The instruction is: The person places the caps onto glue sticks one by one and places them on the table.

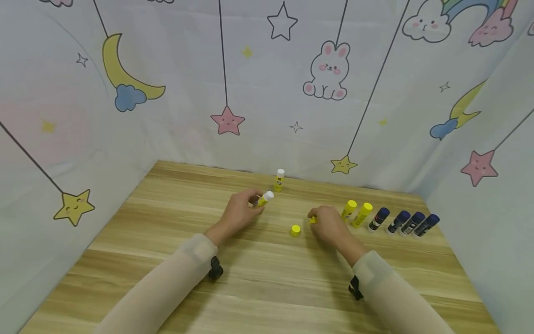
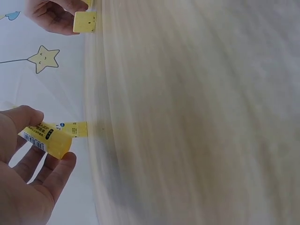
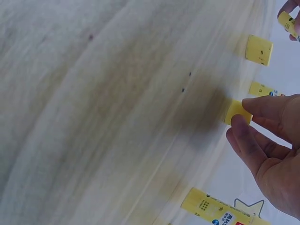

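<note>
My left hand (image 1: 239,212) grips a yellow glue stick (image 1: 263,200) around its barrel, tilted and lifted off the table, its white top showing. The left wrist view shows the held glue stick's lower end (image 2: 58,143) between thumb and fingers. My right hand (image 1: 330,226) pinches a yellow cap (image 3: 237,111) between thumb and fingertip, low at the tabletop. A second yellow cap (image 1: 295,230) stands on the table between the hands. Behind the left hand, another yellow glue stick with a white top (image 1: 279,182) stands upright near the back edge.
Right of my right hand, two yellow glue sticks with yellow caps (image 1: 362,215) stand in a row with several dark blue glue sticks (image 1: 378,220). The wooden table (image 1: 267,287) meets a patterned white cloth (image 1: 267,83) at the back and sides.
</note>
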Demonstrator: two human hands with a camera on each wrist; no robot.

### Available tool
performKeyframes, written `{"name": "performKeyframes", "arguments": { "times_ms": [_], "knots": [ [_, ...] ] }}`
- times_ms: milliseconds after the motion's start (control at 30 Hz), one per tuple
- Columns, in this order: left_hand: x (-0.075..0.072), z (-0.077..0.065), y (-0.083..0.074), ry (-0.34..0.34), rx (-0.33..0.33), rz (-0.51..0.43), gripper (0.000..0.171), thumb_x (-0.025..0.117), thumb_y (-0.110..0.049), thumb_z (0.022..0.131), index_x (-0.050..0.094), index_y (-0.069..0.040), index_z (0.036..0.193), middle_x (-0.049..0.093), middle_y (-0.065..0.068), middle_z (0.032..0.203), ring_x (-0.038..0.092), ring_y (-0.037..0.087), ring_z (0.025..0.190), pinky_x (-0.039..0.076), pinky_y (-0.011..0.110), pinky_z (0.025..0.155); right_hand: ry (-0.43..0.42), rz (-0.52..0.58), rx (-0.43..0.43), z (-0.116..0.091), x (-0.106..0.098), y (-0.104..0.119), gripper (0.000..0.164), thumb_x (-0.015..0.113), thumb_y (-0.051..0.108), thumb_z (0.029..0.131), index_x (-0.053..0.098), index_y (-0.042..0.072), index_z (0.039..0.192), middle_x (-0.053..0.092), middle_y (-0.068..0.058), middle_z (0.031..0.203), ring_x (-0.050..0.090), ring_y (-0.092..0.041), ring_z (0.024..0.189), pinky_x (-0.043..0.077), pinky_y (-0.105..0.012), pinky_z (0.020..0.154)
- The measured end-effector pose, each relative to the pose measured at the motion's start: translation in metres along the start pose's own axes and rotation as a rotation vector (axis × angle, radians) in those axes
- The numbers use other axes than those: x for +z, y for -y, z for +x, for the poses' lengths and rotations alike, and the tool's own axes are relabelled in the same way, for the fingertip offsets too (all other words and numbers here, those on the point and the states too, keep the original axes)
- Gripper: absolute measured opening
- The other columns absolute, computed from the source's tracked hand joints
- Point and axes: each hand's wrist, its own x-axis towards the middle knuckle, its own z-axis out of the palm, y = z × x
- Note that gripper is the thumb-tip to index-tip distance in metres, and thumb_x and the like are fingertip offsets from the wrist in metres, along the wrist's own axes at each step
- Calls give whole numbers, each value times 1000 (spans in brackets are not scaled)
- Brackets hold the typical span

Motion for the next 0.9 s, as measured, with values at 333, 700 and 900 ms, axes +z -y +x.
{"name": "performKeyframes", "arguments": {
  "times_ms": [333, 700, 900],
  "knots": [
    [-2, -10, -9, -7, 34, 60, 31, 83, -10, 85, 72, -14, 113, 75, 1, 95, 69, 16, 90, 58, 38, 82, -74, 107, 46, -5, 0, 9, 23, 74, 8, 89, 76, 6, 112, 74, -7, 100, 66, -23, 90, 56, -43, 81],
    [-6, -16, -9, -15, 113, 132, 29, 83, -8, 82, 72, -14, 108, 74, 0, 93, 67, 18, 85, 56, 37, 77, -151, 269, 115, -14, -10, 20, 25, 75, 13, 92, 74, 8, 116, 73, -8, 111, 67, -26, 101, 55, -45, 88],
    [-10, -20, -7, -9, 127, 196, 30, 83, -9, 83, 73, -13, 111, 73, 0, 96, 65, 17, 87, 55, 36, 78, -178, 305, 124, -19, -11, 24, 26, 76, 14, 91, 74, 8, 116, 74, -7, 111, 68, -25, 101, 56, -46, 89]
  ]
}}
